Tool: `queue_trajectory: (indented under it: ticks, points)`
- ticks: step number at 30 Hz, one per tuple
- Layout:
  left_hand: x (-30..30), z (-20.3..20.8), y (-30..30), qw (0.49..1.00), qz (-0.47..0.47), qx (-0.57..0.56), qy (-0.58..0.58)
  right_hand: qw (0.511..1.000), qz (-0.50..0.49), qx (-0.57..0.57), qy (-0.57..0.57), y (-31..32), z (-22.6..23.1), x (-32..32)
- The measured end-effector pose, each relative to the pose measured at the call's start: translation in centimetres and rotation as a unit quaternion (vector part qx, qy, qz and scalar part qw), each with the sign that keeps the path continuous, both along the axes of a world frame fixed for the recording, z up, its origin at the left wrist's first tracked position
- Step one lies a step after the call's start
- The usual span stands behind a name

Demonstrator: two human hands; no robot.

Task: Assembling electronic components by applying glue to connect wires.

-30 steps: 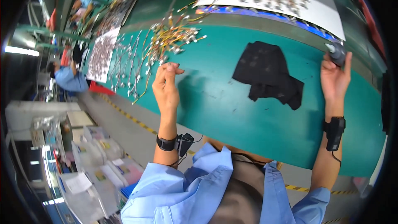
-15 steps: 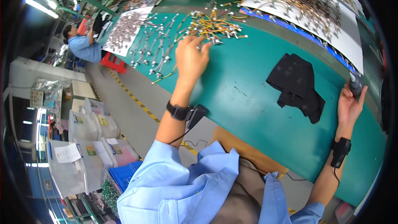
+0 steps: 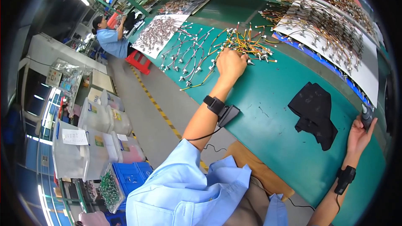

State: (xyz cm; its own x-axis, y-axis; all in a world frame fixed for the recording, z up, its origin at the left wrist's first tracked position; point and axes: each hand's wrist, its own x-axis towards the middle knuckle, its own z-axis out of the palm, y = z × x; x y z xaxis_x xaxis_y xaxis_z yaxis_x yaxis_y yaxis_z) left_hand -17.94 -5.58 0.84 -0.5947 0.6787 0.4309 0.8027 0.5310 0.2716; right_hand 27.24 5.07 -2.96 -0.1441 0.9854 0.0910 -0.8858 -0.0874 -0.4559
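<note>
My left hand [image 3: 231, 63] is at the near edge of a pile of yellow-and-red wire leads [image 3: 247, 44] with small metal parts and white plugs. Its fingers are curled closed; their tips and whatever is between them are hidden. A metal part shows beside the thumb. Left of that hand, more leads [image 3: 190, 54] with metal ends lie spread in rows on the green tabletop [image 3: 259, 96]. At the right, my right hand [image 3: 359, 137] is closed around a small dark grey bottle [image 3: 367, 118] with a pale nozzle pointing up.
A crumpled black cloth [image 3: 314, 111] lies between my hands. Beyond it, a white sheet [image 3: 368, 75] on a blue-edged board carries many wire leads. Another white sheet [image 3: 157, 37] holds metal parts. A person [image 3: 111, 37] works near a red stool [image 3: 139, 62]. Clear plastic bins [image 3: 98, 146] stand left.
The view has shifted, so the bench sits further right and lower. My left hand's fingers have curled closed at the pile. My right hand still holds the bottle.
</note>
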Motion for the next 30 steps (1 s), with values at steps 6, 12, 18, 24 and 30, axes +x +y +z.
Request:
queue_trajectory:
  ticks: [6, 12, 18, 24, 30]
  points:
    - [-0.3, 0.4, -0.7, 0.981, 0.009, 0.039, -0.189, 1.000, -0.010, -0.020, -0.013, -1.0, 0.8, -0.7]
    - [-1.2, 2.4, -2.2, 0.969, -0.044, 0.122, -0.212, 0.999, -0.032, -0.032, -0.019, -1.7, 1.5, -1.0]
    - [2.3, 10.2, -5.3, 0.850, -0.176, 0.355, -0.347, 0.999, -0.032, -0.031, -0.020, -1.9, 1.6, -1.3]
    - [5.8, 12.6, -5.2, 0.768, -0.285, 0.420, -0.390, 0.998, -0.045, -0.041, -0.026, -1.4, 1.1, -1.3]
    - [12.1, 10.4, -0.2, 0.667, -0.405, 0.306, -0.545, 0.998, -0.043, -0.038, -0.023, -1.6, 1.4, -1.3]
